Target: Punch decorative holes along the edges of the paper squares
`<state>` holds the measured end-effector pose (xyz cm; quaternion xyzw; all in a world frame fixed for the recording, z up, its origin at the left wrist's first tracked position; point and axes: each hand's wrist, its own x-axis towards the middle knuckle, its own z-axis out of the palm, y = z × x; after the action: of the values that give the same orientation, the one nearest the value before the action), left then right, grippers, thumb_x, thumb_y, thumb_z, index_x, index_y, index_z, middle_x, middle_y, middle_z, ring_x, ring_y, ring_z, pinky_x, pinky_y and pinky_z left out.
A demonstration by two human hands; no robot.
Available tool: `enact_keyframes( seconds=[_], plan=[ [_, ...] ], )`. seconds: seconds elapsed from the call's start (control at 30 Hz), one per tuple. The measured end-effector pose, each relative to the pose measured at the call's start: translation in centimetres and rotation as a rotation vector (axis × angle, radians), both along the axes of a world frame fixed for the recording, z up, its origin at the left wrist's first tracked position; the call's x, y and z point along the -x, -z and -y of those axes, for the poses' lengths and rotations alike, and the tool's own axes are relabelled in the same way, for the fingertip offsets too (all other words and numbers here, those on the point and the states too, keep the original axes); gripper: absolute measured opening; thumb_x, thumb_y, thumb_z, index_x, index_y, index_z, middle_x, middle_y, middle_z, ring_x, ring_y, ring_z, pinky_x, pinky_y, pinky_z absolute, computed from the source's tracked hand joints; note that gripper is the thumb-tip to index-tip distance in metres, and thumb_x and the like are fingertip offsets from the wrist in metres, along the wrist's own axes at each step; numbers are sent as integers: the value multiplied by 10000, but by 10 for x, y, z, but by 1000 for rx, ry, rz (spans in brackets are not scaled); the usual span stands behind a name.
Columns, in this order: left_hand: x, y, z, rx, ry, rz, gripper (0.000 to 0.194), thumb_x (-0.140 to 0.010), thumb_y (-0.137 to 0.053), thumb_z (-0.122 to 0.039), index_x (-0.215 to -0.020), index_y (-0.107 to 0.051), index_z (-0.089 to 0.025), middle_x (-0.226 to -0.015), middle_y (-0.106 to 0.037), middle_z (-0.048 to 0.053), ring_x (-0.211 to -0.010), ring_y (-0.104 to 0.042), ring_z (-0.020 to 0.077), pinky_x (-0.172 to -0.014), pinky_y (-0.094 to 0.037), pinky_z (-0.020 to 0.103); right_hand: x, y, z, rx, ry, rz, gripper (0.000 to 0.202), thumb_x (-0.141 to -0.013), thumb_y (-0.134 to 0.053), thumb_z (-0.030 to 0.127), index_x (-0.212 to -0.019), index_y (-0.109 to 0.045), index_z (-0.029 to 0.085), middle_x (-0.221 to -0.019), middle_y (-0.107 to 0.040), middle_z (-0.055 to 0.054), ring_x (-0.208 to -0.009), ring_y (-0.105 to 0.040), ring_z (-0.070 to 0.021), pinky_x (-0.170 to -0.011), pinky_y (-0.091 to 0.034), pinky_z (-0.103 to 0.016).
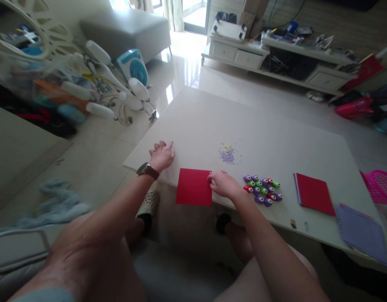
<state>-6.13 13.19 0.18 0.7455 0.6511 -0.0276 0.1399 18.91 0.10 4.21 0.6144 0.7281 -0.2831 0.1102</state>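
A square red sheet (194, 188) lies at the table's front edge, its lower part sticking out past it. My right hand (225, 183) is at the sheet's right edge, near the upper corner. Its fingers are closed together there; what they hold, if anything, is too small to make out. A tiny pale spot (210, 172) shows at that corner. Left of the sheet, my left hand (162, 155) rests on the tabletop with its fingers apart and holds nothing. Small purple and yellow bits (227, 154) lie in a loose pile beyond the sheet.
Several purple, green and red eyed pieces (262, 189) sit right of my right hand. Farther right are a stack of red sheets (315, 193) and purple sheets (363, 233). Two small items, one brown (293, 224), lie by the front edge of the white table (275, 142).
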Motion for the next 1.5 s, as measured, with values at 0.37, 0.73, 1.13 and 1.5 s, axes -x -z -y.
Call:
enact_keyframes(
  seconds=[0.37,0.73,1.13,1.5],
  plan=[
    [-43,-4,79,65,677,249,485,-1010,-481,-235,-1484,-560,-174,-1479,-589,171,-1335,-564,301,-1141,-480,451,12,-4,1,-73,47,-49,312,-964,-593,166,-1247,-715,210,-1415,-696,-109,-1212,-691,-238,-968,-518,-305],
    [-55,-3,86,103,753,206,346,-999,-501,-211,-1317,-640,-210,-1410,-617,167,-1291,-563,332,-1012,-521,478,-26,-2,-8,-99,250,225,239,-1003,-554,178,-1167,-727,201,-1310,-690,-153,-1147,-676,-271,-866,-512,-335],
    [-59,-5,82,118,658,500,463,-938,-550,-135,-1399,-555,-181,-1457,-600,167,-1371,-567,291,-1167,-492,463,-18,2,-13,-198,230,-97,270,-896,-644,126,-1150,-685,207,-1118,-791,-90,-1007,-722,-211,-836,-492,-276],
    [-53,-18,46,68,450,606,265,-897,-630,-134,-1135,-723,-205,-1092,-764,81,-952,-725,212,-880,-567,327,7,8,-22,-352,254,-441,166,-945,-683,217,-1106,-649,197,-1158,-755,-82,-1017,-705,-190,-886,-514,-288]
  ],
)
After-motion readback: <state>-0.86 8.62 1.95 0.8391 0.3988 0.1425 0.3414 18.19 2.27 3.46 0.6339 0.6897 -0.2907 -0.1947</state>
